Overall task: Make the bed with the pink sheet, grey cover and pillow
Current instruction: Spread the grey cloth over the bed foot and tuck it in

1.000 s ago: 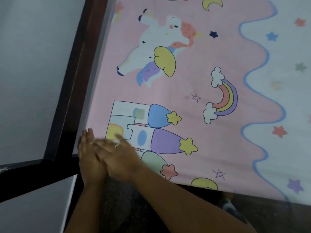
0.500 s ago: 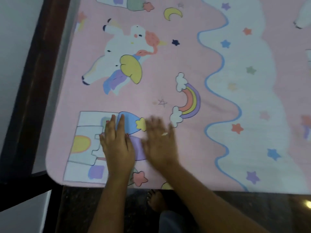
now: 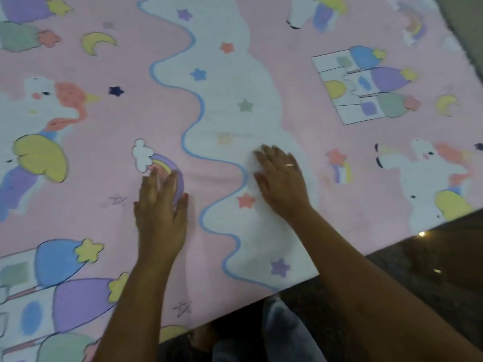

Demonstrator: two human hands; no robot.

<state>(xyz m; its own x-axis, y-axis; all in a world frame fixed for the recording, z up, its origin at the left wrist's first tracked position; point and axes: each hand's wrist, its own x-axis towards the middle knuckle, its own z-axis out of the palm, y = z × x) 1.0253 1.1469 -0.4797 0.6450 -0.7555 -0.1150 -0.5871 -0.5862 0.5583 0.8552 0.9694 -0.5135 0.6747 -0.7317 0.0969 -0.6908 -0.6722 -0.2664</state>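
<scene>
Pink sheet (image 3: 300, 82) lies flat over the bed, reaching its near edge. Left hand (image 3: 159, 212) and right hand (image 3: 282, 178) press on it near that edge, fingers straight, gripping nothing. Sheet stage likely near done, smoothing. Grey cover and pillow not seen laid.

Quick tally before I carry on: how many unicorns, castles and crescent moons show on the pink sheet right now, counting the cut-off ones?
unicorns: 3
castles: 3
crescent moons: 3
total: 9, all printed on the pink sheet
</scene>
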